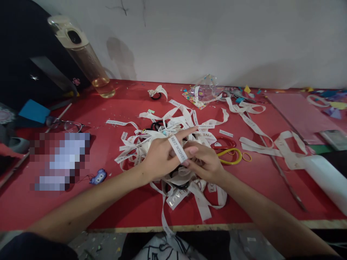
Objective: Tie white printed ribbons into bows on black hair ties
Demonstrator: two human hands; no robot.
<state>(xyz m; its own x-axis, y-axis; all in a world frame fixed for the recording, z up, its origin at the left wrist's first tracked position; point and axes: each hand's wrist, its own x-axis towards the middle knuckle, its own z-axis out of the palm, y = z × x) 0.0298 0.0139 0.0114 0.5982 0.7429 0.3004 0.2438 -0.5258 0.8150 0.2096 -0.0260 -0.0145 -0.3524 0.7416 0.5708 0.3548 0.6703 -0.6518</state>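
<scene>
A dark sleeve (46,247), nearest, is cut off. Above the ribbon pile (200,198), a "BEST WISHES" strip (177,148) crosses the left hand (158,157), index finger extended; the right hand's (207,160) fingers bend narrowly at its lower end. Neither grip can be told; the pile's centre is hidden. Beyond the pile lies a hair tie (155,95).

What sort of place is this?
Probably a small craft workspace: a heap of printed ribbons lies on a red tabletop, with what looks like a yellow scissor handle beside it and colourful scraps near the wall.
</scene>
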